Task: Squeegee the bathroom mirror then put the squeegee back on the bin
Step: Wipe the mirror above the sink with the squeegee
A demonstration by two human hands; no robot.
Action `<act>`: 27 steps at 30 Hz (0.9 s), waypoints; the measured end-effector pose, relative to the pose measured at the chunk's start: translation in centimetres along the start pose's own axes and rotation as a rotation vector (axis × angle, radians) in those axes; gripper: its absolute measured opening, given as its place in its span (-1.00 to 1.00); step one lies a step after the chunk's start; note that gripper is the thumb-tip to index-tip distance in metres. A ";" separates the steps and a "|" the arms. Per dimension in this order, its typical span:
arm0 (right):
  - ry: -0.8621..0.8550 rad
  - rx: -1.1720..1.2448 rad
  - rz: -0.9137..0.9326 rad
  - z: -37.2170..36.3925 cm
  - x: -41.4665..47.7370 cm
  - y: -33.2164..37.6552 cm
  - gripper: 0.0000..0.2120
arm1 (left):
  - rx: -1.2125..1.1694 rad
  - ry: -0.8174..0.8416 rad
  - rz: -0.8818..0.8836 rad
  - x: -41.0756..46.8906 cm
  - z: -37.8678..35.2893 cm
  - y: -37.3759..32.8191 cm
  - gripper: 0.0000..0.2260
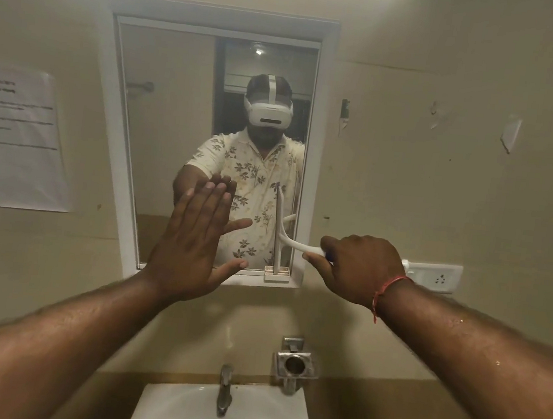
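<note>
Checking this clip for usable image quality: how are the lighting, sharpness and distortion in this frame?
Head view: dim, warm, hazy light, brightest on the wall above the mirror; wide-angle lens stretches both forearms toward the corners; the paper notice is too soft to read; left hand, right hand and squeegee stay reasonably sharp; a small lamp glint shows near the mirror's top.

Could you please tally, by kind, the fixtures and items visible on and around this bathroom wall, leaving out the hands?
Mirror: 1
Squeegee: 1
Paper notice: 1
Power socket: 1
Tap: 1
Basin: 1
Metal wall holder: 1
Total: 7
</note>
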State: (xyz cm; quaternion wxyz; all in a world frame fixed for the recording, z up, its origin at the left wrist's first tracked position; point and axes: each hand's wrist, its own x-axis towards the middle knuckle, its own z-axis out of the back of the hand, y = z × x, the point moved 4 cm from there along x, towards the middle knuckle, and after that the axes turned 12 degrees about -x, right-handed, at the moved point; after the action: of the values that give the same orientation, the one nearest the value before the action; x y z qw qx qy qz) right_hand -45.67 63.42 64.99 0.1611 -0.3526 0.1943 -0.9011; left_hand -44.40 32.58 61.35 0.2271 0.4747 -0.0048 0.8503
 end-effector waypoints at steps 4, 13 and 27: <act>-0.018 -0.025 0.013 0.1 0.0 -0.4 -0.52 | 0.015 0.008 -0.013 0.3 -0.2 -0.5 0.02; -0.007 0.009 -0.021 -1.0 -0.5 -1.2 -0.52 | 0.013 -0.006 -0.017 0.6 -0.2 -0.2 0.01; -0.064 0.222 -0.237 -0.3 -3.3 -1.3 -0.43 | -0.015 0.030 -0.022 0.3 0.8 0.1 0.02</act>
State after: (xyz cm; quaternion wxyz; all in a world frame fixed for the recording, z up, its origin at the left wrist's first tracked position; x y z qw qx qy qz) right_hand -43.73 66.05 63.51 0.0979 -0.3817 0.0452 -0.9180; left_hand -43.90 32.45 62.09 0.2400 0.4603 -0.0028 0.8547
